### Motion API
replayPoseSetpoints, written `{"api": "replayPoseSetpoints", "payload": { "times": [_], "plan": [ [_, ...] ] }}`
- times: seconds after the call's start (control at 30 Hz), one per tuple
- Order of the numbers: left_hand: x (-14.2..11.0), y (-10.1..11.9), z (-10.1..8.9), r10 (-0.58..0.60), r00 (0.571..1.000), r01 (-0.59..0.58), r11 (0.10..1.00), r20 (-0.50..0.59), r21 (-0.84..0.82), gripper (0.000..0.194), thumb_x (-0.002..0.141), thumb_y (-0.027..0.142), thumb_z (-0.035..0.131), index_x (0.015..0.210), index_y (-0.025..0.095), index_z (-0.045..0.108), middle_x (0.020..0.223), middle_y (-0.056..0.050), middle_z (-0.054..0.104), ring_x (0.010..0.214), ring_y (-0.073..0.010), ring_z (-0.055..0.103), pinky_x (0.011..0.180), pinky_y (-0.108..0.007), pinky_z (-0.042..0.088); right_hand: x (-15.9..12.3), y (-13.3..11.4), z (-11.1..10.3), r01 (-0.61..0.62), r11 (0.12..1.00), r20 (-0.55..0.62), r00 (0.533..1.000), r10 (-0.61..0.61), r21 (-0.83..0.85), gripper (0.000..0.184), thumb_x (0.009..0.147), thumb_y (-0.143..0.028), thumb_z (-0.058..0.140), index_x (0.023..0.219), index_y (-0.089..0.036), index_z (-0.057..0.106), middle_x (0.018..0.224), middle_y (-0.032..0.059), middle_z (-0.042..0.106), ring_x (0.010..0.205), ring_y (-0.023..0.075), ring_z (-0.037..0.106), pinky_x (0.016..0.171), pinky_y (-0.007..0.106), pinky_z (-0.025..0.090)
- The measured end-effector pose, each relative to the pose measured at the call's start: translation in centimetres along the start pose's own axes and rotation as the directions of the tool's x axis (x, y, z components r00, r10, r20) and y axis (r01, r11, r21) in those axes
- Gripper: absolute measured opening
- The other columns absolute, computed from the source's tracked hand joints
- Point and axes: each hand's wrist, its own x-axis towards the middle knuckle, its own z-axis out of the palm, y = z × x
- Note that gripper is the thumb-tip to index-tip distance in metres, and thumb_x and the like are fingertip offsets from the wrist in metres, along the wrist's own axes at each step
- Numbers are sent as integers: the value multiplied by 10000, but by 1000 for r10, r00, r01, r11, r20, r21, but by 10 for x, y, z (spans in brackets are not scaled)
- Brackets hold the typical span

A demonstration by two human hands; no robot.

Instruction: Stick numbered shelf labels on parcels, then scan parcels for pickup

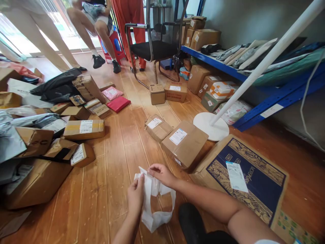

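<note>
Both hands hold a white plastic mailer bag (156,206) low over the wooden floor. My left hand (135,197) grips its left edge with closed fingers. My right hand (161,173) pinches the bag's top edge. Brown floor shows through an opening in the bag. My dark-clad knee (190,220) sits just right of the bag.
Cardboard parcels lie all around: a heap at left (61,142), two labelled boxes (184,142) ahead, a large blue patterned box (248,179) at right. A white pole on a round base (210,127) leans over blue shelving (228,67). A black chair (154,49) and people's legs (99,34) stand far back.
</note>
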Motion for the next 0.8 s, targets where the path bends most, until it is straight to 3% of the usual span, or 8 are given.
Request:
{"api": "replayPoseSetpoints", "payload": {
  "times": [0.07,0.13,0.23,0.37,0.47,0.6,0.8],
  "plan": [
    [-5,-2,3,-14,996,16,1000,-84,20,597,615,699,658,779,125,698,593,-23,633,583,-187,563,528,-257,426,-5,-3,-4,15,958,-56,998,2,287,448,827,-594,598,967,-170,636,880,31,671,794,150,620,689,242,485],
    [-8,-1,4,-14,989,26,997,-148,78,585,636,677,662,834,131,728,632,-36,671,632,-219,608,538,-267,445,-3,-4,-14,0,927,-98,994,40,376,418,725,-548,730,902,-176,662,829,22,667,755,146,605,671,245,468],
    [-6,8,7,-12,992,20,998,-129,61,551,619,613,718,900,140,750,709,-52,712,712,-242,651,581,-274,484,7,-2,-30,-18,946,-107,993,56,323,345,700,-483,768,794,-161,685,750,26,663,694,140,591,645,255,453],
    [4,18,19,-22,999,18,990,-25,-137,572,552,556,789,934,132,745,815,-83,737,736,-236,664,624,-282,514,18,4,-44,-53,941,19,999,50,335,358,687,-482,770,785,-151,675,746,28,653,681,133,578,609,250,451],
    [11,16,28,-19,1000,17,987,-11,-157,519,542,583,788,793,133,726,733,-59,715,627,-187,622,552,-248,471,23,8,-49,-103,913,64,994,85,395,401,629,-481,809,803,-147,668,723,22,652,648,126,576,577,242,446],
    [17,10,35,5,999,-10,992,-38,-124,493,616,617,734,663,129,675,587,-14,639,525,-129,533,496,-217,396,26,9,-54,-73,936,12,997,73,343,363,650,-446,800,811,-138,693,727,33,676,645,125,590,617,253,462],
    [25,7,38,5,998,13,951,57,-309,488,729,571,664,919,127,731,873,-74,729,763,-176,641,684,-250,483,27,11,-62,-51,947,-9,998,56,317,370,682,-412,775,917,-139,692,815,40,701,678,125,612,610,239,473]
  ]
}}
